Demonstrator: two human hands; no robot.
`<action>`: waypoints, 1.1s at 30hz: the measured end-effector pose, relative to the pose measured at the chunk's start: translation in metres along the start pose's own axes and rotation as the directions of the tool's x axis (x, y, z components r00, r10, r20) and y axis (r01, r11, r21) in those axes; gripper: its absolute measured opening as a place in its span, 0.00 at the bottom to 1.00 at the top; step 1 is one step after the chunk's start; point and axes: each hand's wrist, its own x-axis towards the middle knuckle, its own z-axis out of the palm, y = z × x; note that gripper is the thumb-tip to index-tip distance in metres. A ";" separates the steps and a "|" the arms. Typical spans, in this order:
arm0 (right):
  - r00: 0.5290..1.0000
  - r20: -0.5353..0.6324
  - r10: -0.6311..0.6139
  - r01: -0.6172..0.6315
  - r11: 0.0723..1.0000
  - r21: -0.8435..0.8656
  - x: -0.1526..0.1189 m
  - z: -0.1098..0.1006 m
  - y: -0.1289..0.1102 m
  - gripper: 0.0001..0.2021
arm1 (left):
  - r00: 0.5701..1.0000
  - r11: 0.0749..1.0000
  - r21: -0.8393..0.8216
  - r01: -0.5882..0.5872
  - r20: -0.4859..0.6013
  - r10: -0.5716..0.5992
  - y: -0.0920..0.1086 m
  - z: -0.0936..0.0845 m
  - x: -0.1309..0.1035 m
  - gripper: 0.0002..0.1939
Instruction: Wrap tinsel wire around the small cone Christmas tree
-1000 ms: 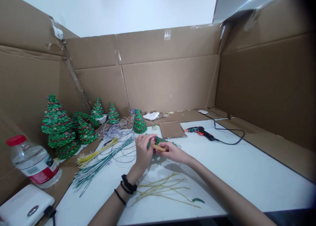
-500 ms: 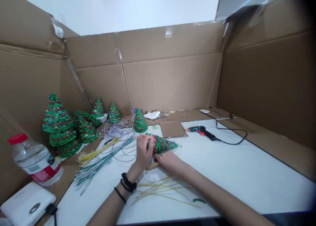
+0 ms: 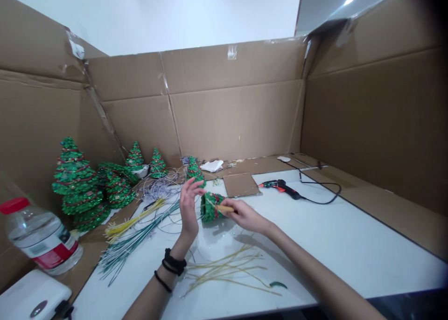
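Observation:
A small green sequined Christmas tree (image 3: 209, 213) with red trim lies on its side on the white tabletop, its base towards the left. My right hand (image 3: 248, 216) is closed on the wooden handle of a slim pointed tool (image 3: 224, 208), whose thin shaft points up and left across the tree. Which kind of tip it has is too small to tell. My left hand (image 3: 189, 207) is raised just left of the tree, fingers stretched and apart, with nothing visible in it. Loose yellow strips (image 3: 224, 271) lie in front of both hands.
Several finished trees (image 3: 75, 180) stand at the left, near a red-capped bottle (image 3: 42, 238) and a white box (image 3: 33, 296). Bundles of yellow strands (image 3: 135, 219) and green strands (image 3: 140, 240) lie left. A corded glue gun (image 3: 282, 188) rests beside a cardboard square (image 3: 241, 184). Cardboard walls (image 3: 234, 119) surround the table.
My left hand has come off the tree and opened, moving left. My right hand has risen with the wooden-handled tool, and the tree's base has turned more into view. The camera view has shifted slightly.

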 end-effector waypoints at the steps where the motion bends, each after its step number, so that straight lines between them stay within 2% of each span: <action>1: 0.999 -0.031 0.010 -0.006 0.994 0.107 0.001 0.001 0.000 0.08 | 0.999 0.999 0.050 0.017 0.033 -0.019 0.000 0.000 -0.001 0.20; 3: 0.996 -0.080 0.036 -0.013 0.963 0.268 0.001 0.003 0.001 0.12 | 0.990 0.977 0.209 0.028 0.132 -0.056 0.000 0.002 -0.005 0.17; 5: 0.994 -0.099 0.054 -0.014 0.931 0.365 0.002 0.007 0.002 0.15 | 0.975 0.936 0.353 -0.018 0.211 -0.061 0.000 0.004 -0.009 0.12; 8: 0.992 -0.112 0.059 -0.005 0.902 0.432 0.004 0.011 0.004 0.17 | 0.972 0.900 0.430 -0.067 0.234 -0.039 0.003 0.009 -0.012 0.09; 11: 0.976 -0.183 0.116 -0.011 0.870 0.494 0.005 0.011 0.005 0.17 | 0.974 0.933 0.356 0.053 0.187 -0.127 0.007 0.011 -0.010 0.11; 14: 0.946 -0.266 0.186 0.007 0.808 0.589 0.006 0.007 0.005 0.17 | 0.963 0.966 0.091 0.242 0.099 -0.251 0.011 0.013 -0.006 0.12; 17: 0.941 -0.276 0.197 0.053 0.718 0.694 0.005 0.001 0.004 0.15 | 0.930 0.899 -0.237 0.368 0.075 -0.361 0.015 0.018 -0.007 0.12; 19: 0.953 -0.236 0.188 0.059 0.652 0.756 0.004 0.000 0.003 0.14 | 0.889 0.816 -0.354 0.458 0.155 -0.432 0.016 0.024 -0.012 0.12; 23: 0.973 -0.135 0.189 0.004 0.568 0.823 0.003 0.003 0.000 0.17 | 0.764 0.701 -0.318 0.638 0.374 -0.526 0.013 0.035 -0.027 0.12; 26: 0.973 -0.098 0.210 -0.039 0.563 0.825 0.003 0.004 0.000 0.18 | 0.700 0.678 -0.244 0.693 0.452 -0.553 0.009 0.039 -0.036 0.13; 28: 0.972 -0.093 0.215 -0.050 0.578 0.815 0.003 0.004 0.001 0.17 | 0.683 0.678 -0.209 0.705 0.457 -0.570 0.007 0.040 -0.038 0.14; 33: 0.973 -0.078 0.215 -0.068 0.598 0.798 0.003 0.001 0.002 0.17 | 0.690 0.709 -0.137 0.692 0.413 -0.594 0.004 0.037 -0.037 0.14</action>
